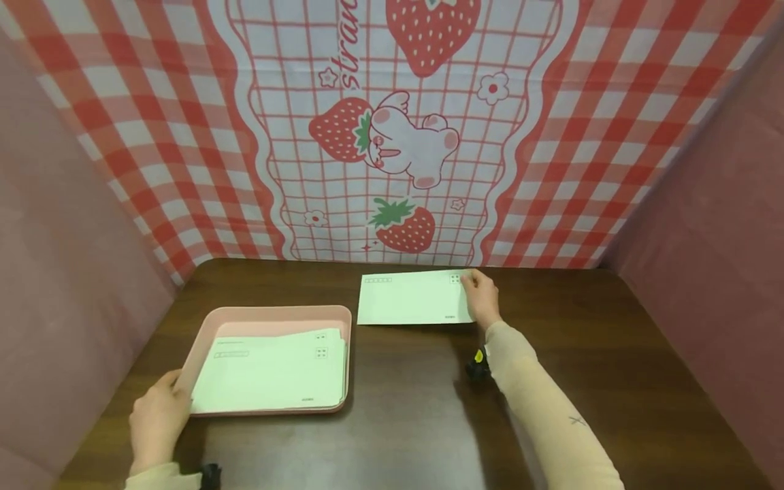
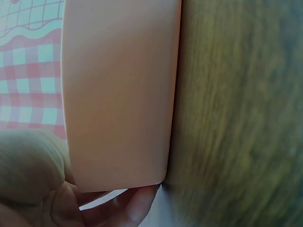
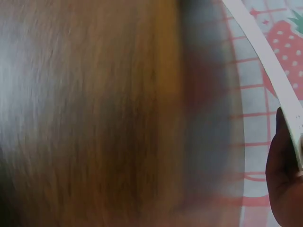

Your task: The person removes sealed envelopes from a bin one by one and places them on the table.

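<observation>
In the head view my right hand (image 1: 482, 298) pinches the right end of a white envelope (image 1: 410, 299) near the back of the table. Small printed boxes mark the envelope's upper corners. Seen from the right wrist, the envelope (image 3: 265, 52) shows as a thin pale strip, its end between the fingers (image 3: 279, 175). At the front left, a pink tray (image 1: 275, 314) holds a stack of similar envelopes (image 1: 269, 378). My left hand (image 1: 160, 418) grips the tray's left front corner. From the left wrist, the tray's side wall (image 2: 120, 94) stands against the wood, with curled fingers (image 2: 137, 208) round its end.
The brown wooden table (image 1: 404, 408) spreads beneath everything. A strawberry-patterned cloth (image 1: 392, 136) hangs behind its back edge. Pink panels (image 1: 716, 224) rise on both sides. A black wrist device (image 1: 478, 366) sits under the right sleeve.
</observation>
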Demonstrator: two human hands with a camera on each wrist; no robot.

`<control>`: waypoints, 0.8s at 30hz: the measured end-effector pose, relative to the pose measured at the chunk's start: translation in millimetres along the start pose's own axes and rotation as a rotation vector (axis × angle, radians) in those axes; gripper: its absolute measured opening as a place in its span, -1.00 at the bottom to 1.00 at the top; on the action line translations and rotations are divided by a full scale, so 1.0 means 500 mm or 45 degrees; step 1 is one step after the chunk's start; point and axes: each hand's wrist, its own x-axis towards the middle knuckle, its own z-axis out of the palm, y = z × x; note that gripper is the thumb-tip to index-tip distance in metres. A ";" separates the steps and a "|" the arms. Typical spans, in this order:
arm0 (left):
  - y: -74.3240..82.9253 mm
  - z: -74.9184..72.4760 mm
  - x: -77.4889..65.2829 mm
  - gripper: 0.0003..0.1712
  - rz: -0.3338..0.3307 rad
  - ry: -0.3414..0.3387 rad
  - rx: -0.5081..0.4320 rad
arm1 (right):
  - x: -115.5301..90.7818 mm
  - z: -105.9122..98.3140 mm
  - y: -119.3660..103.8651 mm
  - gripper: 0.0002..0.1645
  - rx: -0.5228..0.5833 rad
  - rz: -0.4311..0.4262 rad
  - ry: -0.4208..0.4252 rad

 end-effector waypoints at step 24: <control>-0.002 0.006 -0.003 -0.59 -0.014 0.028 -0.016 | 0.008 0.060 -0.011 -0.59 -0.310 -0.020 -0.082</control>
